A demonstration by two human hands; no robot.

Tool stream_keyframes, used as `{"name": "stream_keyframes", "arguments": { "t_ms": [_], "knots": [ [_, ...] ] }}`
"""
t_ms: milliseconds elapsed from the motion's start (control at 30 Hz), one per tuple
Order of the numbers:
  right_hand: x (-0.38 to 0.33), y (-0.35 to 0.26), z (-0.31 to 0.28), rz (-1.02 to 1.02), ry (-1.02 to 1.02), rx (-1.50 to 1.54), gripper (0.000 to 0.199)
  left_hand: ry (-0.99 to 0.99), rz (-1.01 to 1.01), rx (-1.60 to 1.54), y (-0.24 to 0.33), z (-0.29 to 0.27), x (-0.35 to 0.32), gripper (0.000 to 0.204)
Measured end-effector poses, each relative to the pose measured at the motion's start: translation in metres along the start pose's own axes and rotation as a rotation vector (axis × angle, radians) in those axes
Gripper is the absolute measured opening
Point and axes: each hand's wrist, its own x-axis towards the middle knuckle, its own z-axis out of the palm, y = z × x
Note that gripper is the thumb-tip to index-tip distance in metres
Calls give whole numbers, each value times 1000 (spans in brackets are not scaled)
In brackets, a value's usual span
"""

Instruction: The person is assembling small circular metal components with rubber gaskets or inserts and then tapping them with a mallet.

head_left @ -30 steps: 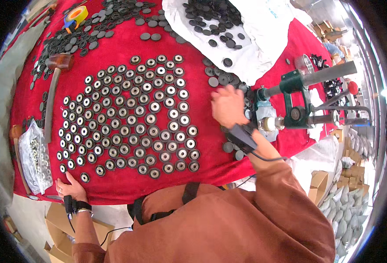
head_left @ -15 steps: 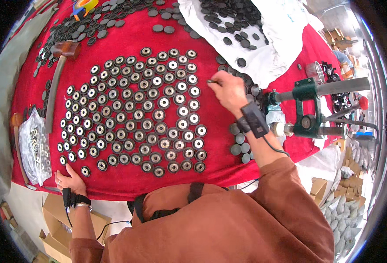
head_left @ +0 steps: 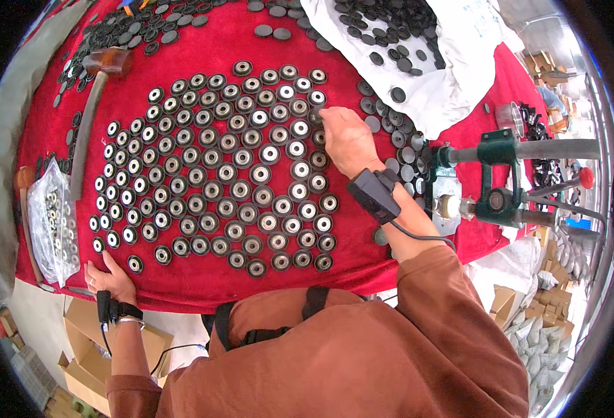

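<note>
Since the earlier frame, right hand moved from the green press to the red tabletop. Its fingers pinch a disc at the grid's upper right edge. Left hand flat, fingers apart, on the near tabletop edge.

Your right hand hides its own fingertips and the disc beneath them. The clear bag's contents are too small to tell apart.
</note>
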Motion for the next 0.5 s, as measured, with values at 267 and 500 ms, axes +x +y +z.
{"name": "stream_keyframes", "arguments": {
  "t_ms": [267,500],
  "knots": [
    [-23,31,-36,421,56,-39,28,124,247,-258,3,-29,7,39],
    [-19,-3,-72,448,-32,11,15,252,539,-386,94,-57,107,32]
  ]
}}
